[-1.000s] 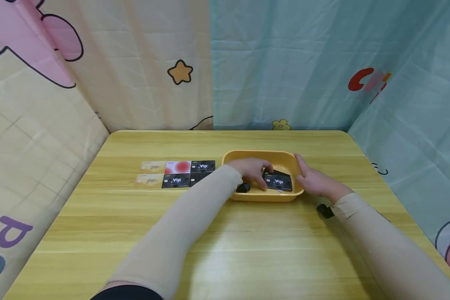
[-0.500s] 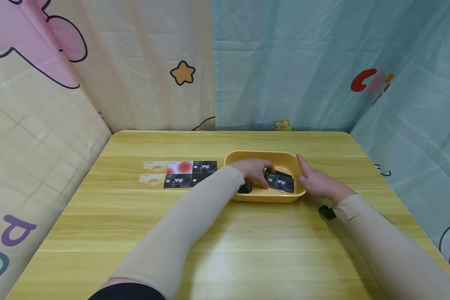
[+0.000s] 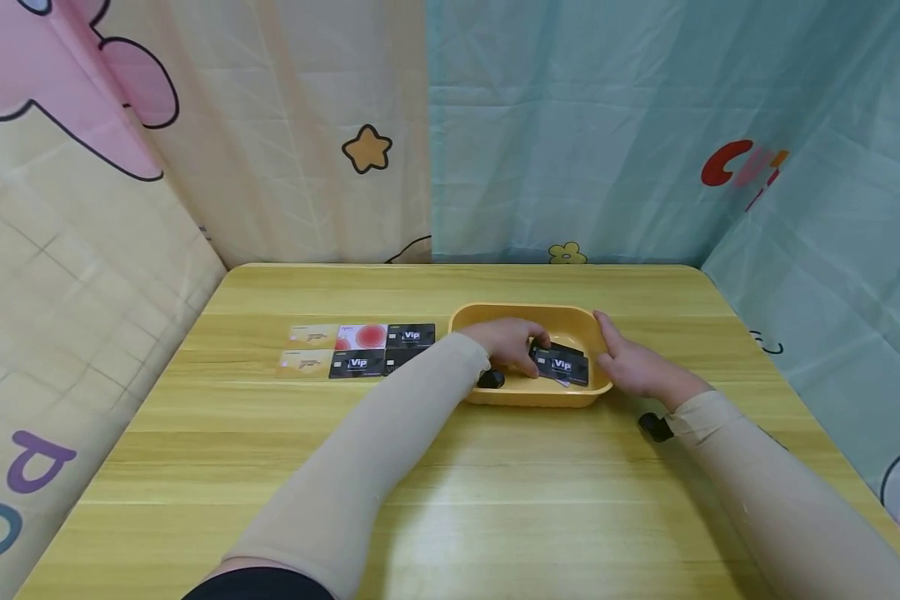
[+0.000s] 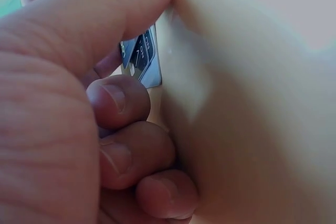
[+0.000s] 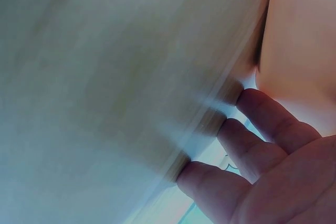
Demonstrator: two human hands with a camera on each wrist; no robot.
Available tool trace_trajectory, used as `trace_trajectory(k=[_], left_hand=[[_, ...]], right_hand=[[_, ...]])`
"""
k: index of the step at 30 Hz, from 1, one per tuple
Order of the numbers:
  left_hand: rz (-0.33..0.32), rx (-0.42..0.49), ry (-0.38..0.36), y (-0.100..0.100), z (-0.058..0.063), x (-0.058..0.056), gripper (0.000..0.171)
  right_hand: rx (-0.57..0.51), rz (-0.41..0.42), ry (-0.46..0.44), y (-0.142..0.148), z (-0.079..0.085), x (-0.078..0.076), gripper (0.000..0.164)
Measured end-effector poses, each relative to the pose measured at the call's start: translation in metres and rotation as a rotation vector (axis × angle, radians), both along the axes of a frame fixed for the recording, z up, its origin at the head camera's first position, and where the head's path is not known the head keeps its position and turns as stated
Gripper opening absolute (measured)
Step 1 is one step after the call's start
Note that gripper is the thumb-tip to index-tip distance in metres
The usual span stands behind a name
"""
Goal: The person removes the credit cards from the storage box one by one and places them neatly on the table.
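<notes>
A yellow plastic basket (image 3: 528,398) stands on the wooden table, with a small overlapping pile of black "Vip" cards (image 3: 566,367) inside it. My left hand (image 3: 506,340) reaches into the basket and pinches the pile's left edge between thumb and index finger. In the left wrist view the cards (image 4: 147,61) show behind the thumb (image 4: 126,3), and the other fingers (image 4: 142,145) are curled. My right hand (image 3: 637,362) rests against the basket's right end, thumb at the rim. Its extended fingers (image 5: 252,148) touch the table beside the basket wall (image 5: 302,30).
Left of the basket lie several cards in two rows: yellow cards (image 3: 305,362), a white card with red circles (image 3: 362,337) and black cards (image 3: 356,363). My left forearm (image 3: 360,467) covers part of the lower row. Patterned curtains (image 3: 532,125) surround the table (image 3: 510,500).
The head view has shifted slightly. Both hands keep nearly the same place at the basket and cards.
</notes>
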State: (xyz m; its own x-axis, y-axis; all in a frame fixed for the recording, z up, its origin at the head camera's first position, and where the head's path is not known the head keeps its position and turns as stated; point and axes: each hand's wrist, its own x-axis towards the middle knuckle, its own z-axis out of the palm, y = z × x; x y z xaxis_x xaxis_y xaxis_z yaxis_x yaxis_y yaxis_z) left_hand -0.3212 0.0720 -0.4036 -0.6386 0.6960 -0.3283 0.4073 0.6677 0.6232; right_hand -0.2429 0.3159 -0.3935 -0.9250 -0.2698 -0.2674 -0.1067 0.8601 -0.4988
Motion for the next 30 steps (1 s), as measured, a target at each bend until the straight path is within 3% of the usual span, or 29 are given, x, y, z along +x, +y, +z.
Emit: trace_trajectory(k=[30], left_hand=[[-0.015, -0.009, 0.066, -0.0032, 0.0011, -0.0022, 0.049]], right_hand=[[-0.047, 0.016, 0.003, 0.0016, -0.0018, 0.001, 0.078]])
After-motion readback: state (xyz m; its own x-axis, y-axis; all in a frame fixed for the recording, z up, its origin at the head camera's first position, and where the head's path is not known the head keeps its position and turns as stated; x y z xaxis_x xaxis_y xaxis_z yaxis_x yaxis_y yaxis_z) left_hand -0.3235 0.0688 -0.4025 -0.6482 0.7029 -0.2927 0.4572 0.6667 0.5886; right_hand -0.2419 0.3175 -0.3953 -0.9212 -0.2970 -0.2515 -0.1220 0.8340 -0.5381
